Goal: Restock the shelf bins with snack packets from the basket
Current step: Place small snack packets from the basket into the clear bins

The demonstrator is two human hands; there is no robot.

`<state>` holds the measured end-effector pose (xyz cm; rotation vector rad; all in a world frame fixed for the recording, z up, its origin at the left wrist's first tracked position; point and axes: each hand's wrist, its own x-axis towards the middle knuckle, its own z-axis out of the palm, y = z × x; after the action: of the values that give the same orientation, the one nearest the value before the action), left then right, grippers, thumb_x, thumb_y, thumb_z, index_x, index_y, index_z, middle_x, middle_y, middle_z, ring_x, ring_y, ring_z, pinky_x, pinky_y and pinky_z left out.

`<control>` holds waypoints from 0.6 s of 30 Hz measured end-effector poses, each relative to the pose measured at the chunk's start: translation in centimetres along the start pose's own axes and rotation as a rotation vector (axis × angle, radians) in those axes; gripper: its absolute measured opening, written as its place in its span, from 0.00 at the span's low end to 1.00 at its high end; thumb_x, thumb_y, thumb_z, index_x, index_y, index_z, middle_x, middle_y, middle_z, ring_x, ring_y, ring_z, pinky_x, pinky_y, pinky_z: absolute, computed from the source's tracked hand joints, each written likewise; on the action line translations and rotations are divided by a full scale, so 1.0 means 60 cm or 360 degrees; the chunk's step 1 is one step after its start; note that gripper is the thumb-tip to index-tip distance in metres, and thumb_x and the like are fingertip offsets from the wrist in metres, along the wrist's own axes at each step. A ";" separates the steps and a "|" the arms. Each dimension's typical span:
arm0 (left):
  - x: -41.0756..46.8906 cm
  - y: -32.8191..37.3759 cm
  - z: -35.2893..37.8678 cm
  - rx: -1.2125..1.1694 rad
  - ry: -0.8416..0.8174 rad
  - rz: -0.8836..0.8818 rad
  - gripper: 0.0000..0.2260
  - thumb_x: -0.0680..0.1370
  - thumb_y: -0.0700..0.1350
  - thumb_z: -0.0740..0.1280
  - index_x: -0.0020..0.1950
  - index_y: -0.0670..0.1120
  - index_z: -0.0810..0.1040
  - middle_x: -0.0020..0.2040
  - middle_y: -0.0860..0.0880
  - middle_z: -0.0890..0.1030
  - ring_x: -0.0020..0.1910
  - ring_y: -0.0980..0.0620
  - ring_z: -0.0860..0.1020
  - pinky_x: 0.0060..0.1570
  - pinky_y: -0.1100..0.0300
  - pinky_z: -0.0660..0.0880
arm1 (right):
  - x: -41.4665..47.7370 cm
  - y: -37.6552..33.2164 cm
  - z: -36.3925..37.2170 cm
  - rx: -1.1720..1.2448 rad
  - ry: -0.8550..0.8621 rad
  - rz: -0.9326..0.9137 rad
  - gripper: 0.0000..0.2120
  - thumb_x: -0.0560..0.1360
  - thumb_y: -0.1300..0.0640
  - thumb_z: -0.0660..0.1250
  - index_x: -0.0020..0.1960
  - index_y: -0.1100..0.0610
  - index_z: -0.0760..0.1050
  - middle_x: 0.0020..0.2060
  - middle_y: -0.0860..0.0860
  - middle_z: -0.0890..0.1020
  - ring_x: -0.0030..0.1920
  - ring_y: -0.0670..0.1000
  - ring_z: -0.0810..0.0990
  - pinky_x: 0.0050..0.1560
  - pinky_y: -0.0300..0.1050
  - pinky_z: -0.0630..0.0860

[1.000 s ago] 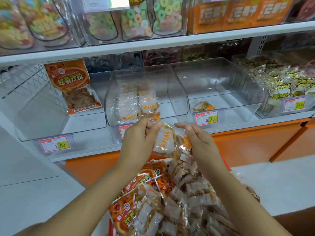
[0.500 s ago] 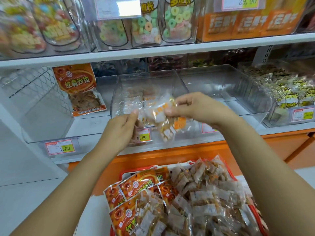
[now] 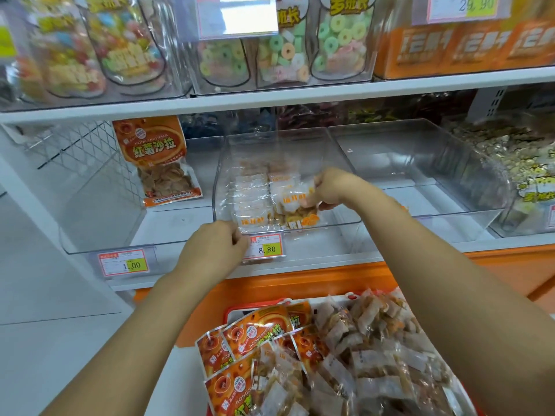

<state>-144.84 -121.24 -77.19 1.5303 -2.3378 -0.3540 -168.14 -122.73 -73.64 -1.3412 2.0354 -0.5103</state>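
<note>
A person's right hand (image 3: 333,187) reached into the middle clear bin (image 3: 222,175) on the shelf. Its fingers (image 3: 312,200) pinched the upper right edge of a clear snack packet (image 3: 295,207) – the packet hung just below and left of those fingers, low over the bin's floor, with other packets stacked further left. The left hand (image 3: 214,250) sat at the bin's front lip, fingers curled just above a price tag (image 3: 265,249); whether they gripped anything could not be told. Below both hands, a red basket (image 3: 255,307) held many more packets. The packet looked light, soft and crinkly (its film probably slippery, the pieces inside breakable) – a gentle pinch at the sealed edge would suit.
</note>
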 end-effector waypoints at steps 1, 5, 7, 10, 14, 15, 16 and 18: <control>0.000 0.001 0.000 0.0011 0.0000 -0.0004 0.10 0.78 0.49 0.64 0.41 0.45 0.79 0.35 0.49 0.79 0.40 0.48 0.76 0.36 0.59 0.68 | 0.002 0.001 0.006 -0.0013 -0.0046 0.0024 0.09 0.72 0.60 0.73 0.45 0.64 0.75 0.48 0.58 0.80 0.38 0.51 0.79 0.46 0.43 0.79; 0.001 0.006 -0.002 0.0039 -0.0007 -0.0009 0.12 0.79 0.49 0.64 0.41 0.44 0.78 0.37 0.47 0.80 0.39 0.48 0.76 0.36 0.59 0.68 | 0.020 0.007 0.029 -0.0033 -0.0078 0.0121 0.08 0.73 0.61 0.72 0.47 0.65 0.76 0.50 0.59 0.82 0.45 0.54 0.82 0.53 0.48 0.80; 0.001 0.007 -0.003 0.0039 -0.0021 -0.0014 0.12 0.79 0.49 0.63 0.41 0.44 0.78 0.37 0.47 0.80 0.39 0.48 0.76 0.36 0.59 0.67 | 0.027 0.006 0.040 -0.0062 -0.0097 0.0153 0.09 0.72 0.60 0.73 0.48 0.64 0.76 0.53 0.60 0.82 0.49 0.55 0.82 0.58 0.50 0.78; -0.001 0.010 -0.005 0.0026 -0.0029 -0.0021 0.10 0.79 0.48 0.63 0.40 0.45 0.77 0.37 0.47 0.79 0.39 0.49 0.76 0.35 0.59 0.66 | 0.029 -0.001 0.053 -0.0275 -0.0046 0.0135 0.12 0.73 0.53 0.72 0.42 0.60 0.73 0.53 0.58 0.82 0.52 0.54 0.81 0.57 0.44 0.76; -0.006 0.010 -0.006 0.0038 -0.0053 -0.0003 0.08 0.78 0.47 0.64 0.39 0.48 0.74 0.38 0.49 0.79 0.40 0.50 0.75 0.37 0.59 0.67 | 0.009 -0.007 0.054 -0.0372 0.0084 0.0085 0.15 0.74 0.50 0.71 0.41 0.60 0.71 0.53 0.55 0.81 0.53 0.53 0.81 0.56 0.42 0.76; -0.008 0.010 -0.006 0.0044 -0.0066 0.0004 0.08 0.78 0.48 0.64 0.40 0.48 0.74 0.38 0.50 0.78 0.40 0.50 0.75 0.37 0.59 0.67 | -0.003 -0.005 0.051 -0.0363 0.0167 0.0070 0.15 0.74 0.50 0.70 0.47 0.62 0.72 0.53 0.56 0.80 0.54 0.54 0.80 0.53 0.43 0.75; -0.009 0.010 -0.006 0.0054 -0.0078 0.0011 0.07 0.78 0.48 0.65 0.41 0.48 0.73 0.37 0.51 0.77 0.40 0.51 0.75 0.36 0.59 0.67 | -0.017 -0.004 0.051 -0.0350 0.0302 0.0027 0.18 0.75 0.50 0.70 0.54 0.63 0.72 0.54 0.57 0.78 0.55 0.55 0.78 0.51 0.44 0.73; -0.011 0.010 -0.005 0.0098 -0.0113 0.0006 0.06 0.78 0.49 0.65 0.44 0.48 0.73 0.37 0.53 0.74 0.40 0.52 0.74 0.34 0.60 0.65 | -0.052 0.001 0.053 -0.0343 0.0597 -0.0210 0.16 0.76 0.51 0.69 0.56 0.63 0.73 0.50 0.57 0.79 0.52 0.56 0.78 0.48 0.44 0.74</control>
<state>-144.95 -120.42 -76.78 1.5653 -2.4270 -0.3441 -165.14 -119.76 -75.02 -1.6134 2.3682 -0.6568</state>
